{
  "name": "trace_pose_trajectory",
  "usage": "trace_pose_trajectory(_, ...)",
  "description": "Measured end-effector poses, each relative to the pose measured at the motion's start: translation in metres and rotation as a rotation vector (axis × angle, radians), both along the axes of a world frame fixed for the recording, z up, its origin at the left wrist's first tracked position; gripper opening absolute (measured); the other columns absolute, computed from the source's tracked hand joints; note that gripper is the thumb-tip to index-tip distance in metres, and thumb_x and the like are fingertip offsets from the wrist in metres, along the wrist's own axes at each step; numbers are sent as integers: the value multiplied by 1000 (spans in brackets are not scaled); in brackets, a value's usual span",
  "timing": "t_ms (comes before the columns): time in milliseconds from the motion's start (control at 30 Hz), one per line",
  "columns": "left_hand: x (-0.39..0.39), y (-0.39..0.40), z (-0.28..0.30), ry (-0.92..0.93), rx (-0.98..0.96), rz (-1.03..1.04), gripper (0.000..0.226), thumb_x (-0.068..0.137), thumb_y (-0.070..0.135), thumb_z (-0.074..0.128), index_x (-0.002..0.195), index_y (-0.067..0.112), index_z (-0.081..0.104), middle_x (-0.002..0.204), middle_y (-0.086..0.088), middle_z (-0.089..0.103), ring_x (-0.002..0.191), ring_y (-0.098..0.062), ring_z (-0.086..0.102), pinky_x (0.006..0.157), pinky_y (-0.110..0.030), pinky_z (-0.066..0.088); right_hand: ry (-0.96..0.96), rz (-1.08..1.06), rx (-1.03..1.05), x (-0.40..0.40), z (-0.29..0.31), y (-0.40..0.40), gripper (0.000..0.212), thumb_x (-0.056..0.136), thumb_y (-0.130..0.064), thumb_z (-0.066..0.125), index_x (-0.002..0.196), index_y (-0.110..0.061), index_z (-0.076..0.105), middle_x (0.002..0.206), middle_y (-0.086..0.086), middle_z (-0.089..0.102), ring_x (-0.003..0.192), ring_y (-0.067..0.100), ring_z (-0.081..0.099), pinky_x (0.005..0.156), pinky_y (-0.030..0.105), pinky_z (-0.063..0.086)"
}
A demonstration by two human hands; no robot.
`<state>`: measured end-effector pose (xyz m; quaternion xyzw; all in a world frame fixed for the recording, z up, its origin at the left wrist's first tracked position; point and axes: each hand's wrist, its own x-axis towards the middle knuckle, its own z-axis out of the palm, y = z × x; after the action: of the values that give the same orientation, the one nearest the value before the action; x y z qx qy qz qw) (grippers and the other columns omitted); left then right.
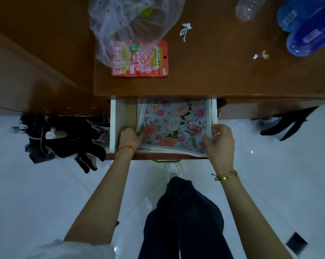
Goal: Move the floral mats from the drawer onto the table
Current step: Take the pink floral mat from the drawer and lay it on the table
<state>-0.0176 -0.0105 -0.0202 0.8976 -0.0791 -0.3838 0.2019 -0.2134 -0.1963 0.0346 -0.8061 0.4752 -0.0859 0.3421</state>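
The floral mats (173, 122), pale blue with pink and orange roses and white edges, lie stacked in the open white drawer (123, 116) under the brown table (223, 71). My left hand (130, 138) grips the stack's near left corner, fingers curled into the edge. My right hand (219, 143) grips the near right corner against the drawer's right wall. The far part of the mats is hidden under the table edge.
On the table lie a red snack packet (150, 60) under a clear mesh bag (128, 25), a clear bottle (248, 8), blue bottles (307, 28) and paper scraps (185, 30). Dark clothes (64, 137) lie on the white tiled floor at left; a black item (286, 124) at right.
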Motion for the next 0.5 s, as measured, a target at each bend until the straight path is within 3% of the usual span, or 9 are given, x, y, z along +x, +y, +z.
trace_pose_trajectory(233, -4, 3, 8, 53, 70, 54, 40, 87, 26, 67, 118, -1, 64, 116, -20, 67, 105, -35, 63, 89, -35, 51, -45, -81, 81, -7, -3, -2, 32, 79, -8, 70, 107, -6, 53, 98, 3, 52, 90, 21, 55, 75, 29, 46)
trace_pose_trajectory(400, -16, 8, 29, 80, 78, 82, 37, 86, 27, 70, 110, -1, 67, 108, -19, 69, 98, -32, 65, 73, -26, 45, -75, -49, 141, -22, 4, -7, 31, 84, -8, 67, 111, -9, 53, 102, 4, 59, 88, 21, 59, 75, 32, 50)
trace_pose_trajectory(500, -23, 14, 44, 122, 5, 129, 33, 87, 19, 69, 112, -1, 66, 107, -20, 68, 96, -33, 64, 74, -29, 48, -103, -19, 166, -32, 15, -4, 30, 87, -7, 63, 115, -10, 52, 100, 0, 58, 85, 17, 58, 71, 21, 50)
